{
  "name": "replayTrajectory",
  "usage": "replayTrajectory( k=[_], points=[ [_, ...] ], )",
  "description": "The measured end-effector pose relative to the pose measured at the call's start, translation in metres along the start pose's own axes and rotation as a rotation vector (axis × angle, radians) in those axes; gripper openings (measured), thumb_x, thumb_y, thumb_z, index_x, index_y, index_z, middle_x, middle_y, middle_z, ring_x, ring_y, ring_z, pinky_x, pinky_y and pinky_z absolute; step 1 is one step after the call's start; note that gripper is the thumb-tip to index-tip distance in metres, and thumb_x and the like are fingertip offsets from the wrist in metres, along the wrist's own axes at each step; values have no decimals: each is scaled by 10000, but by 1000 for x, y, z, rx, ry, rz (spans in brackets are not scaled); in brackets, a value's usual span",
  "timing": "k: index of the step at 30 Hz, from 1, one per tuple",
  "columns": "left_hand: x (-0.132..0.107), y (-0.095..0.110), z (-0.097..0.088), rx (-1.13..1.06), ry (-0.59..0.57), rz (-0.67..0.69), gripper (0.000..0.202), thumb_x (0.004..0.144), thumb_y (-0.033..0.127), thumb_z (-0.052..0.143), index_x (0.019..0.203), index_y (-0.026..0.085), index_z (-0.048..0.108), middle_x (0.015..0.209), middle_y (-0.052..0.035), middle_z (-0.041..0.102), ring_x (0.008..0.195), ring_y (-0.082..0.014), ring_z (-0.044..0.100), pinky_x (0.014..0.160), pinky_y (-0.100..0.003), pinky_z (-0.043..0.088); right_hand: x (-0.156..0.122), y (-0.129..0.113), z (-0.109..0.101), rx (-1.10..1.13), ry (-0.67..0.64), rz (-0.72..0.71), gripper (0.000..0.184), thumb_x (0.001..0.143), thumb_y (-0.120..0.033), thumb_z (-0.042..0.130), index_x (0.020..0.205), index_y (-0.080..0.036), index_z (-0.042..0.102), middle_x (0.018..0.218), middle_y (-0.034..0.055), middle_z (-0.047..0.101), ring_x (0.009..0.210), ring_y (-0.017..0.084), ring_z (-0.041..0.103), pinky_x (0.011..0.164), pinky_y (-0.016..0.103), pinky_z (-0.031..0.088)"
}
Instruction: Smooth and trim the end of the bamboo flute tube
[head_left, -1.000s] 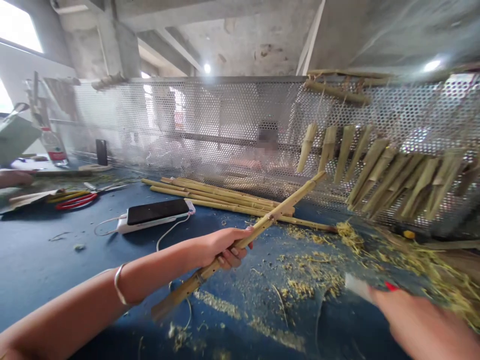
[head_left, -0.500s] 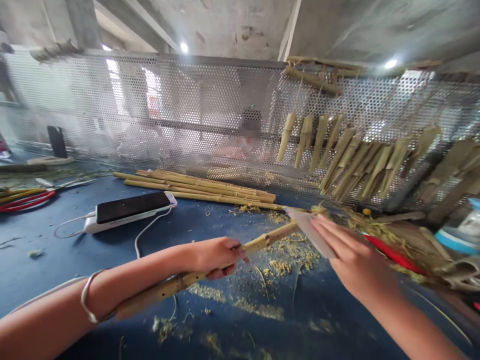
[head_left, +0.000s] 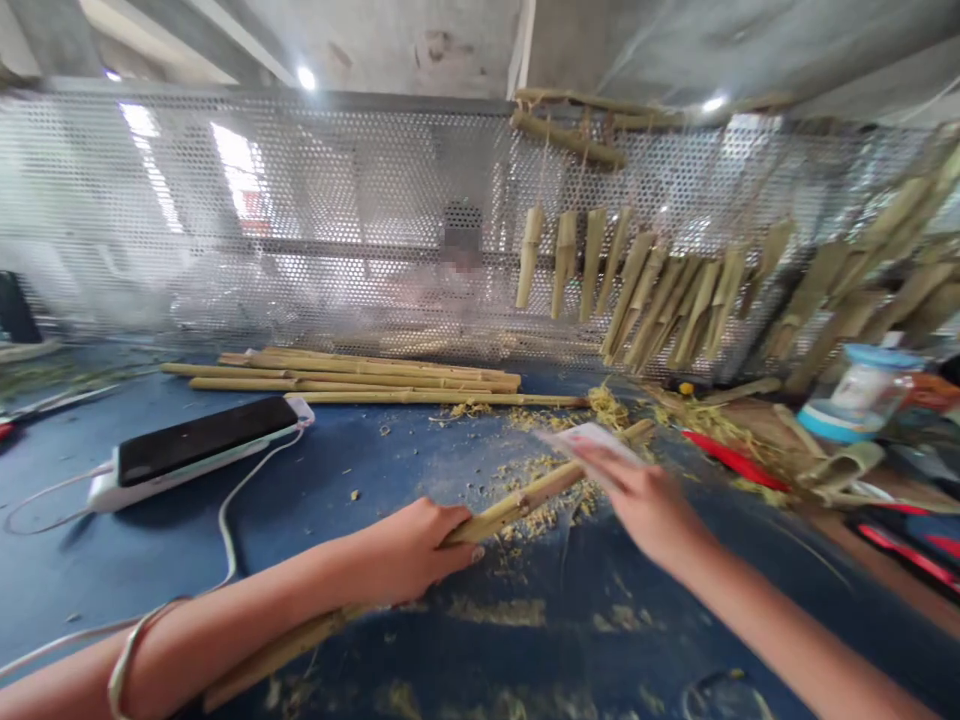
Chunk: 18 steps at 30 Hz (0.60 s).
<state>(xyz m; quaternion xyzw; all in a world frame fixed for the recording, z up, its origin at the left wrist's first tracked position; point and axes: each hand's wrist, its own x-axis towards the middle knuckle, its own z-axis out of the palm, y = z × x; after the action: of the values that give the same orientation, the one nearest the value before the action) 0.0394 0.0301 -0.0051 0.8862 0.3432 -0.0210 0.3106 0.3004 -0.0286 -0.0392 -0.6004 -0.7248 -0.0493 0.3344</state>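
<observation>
Head view: bamboo stick (head_left: 532,492) runs diagonally, lower left to right of centre. Left hand (head_left: 416,550) wrapped round its middle; right hand (head_left: 652,510), well apart, pinches a pale flat piece (head_left: 592,438) over the upper-right end. Can't tell if that piece touches. Stick probably light, stiff, a bit slick, may split lengthwise. Best hold: mid-length, full wrap, near a node, clear of the end.
</observation>
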Motion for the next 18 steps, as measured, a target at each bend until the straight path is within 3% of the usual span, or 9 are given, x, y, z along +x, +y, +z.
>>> replayTrajectory(
  k=[3,7,11,14,16,18],
  points=[
    [0,2,0,90,57,39,306,789,469,358,730,200,492,494,44,392,393,-71,358,392,-202,254,-1,-2,3,114,-137,-173,624,723,48,337,1245,-277,446,1272,-41,456,1159,149,414,991,369,336],
    [-1,1,1,114,63,41,296,794,464,353,724,207,481,499,45,391,406,-75,349,396,-208,240,-2,-9,7,54,36,-28,574,746,10,353,1210,-303,482,1196,-31,536,1093,164,489,953,398,374],
    [-2,0,2,136,84,44,287,799,459,353,722,214,482,512,41,399,422,-81,329,406,-213,230,-2,-11,6,131,-131,-189,547,755,-19,358,1232,-262,468,1245,-20,494,1144,155,436,976,360,352],
    [-2,1,2,145,78,39,297,804,464,342,738,213,488,524,35,416,432,-86,350,414,-216,234,-1,-12,4,82,42,8,552,726,1,338,1166,-269,533,1160,4,570,1065,176,517,934,405,390],
    [-2,1,2,161,84,48,304,806,465,337,752,211,496,539,30,430,436,-86,348,423,-221,237,-1,-19,5,139,-23,-55,567,719,2,340,1185,-267,518,1200,-8,538,1117,178,470,960,415,352],
    [-3,2,2,178,99,60,304,808,459,336,759,209,501,553,26,438,443,-86,340,433,-225,237,-3,-28,6,257,-154,-138,467,786,-79,364,1194,-248,516,1225,-4,516,1120,186,466,955,389,359]
  ],
)
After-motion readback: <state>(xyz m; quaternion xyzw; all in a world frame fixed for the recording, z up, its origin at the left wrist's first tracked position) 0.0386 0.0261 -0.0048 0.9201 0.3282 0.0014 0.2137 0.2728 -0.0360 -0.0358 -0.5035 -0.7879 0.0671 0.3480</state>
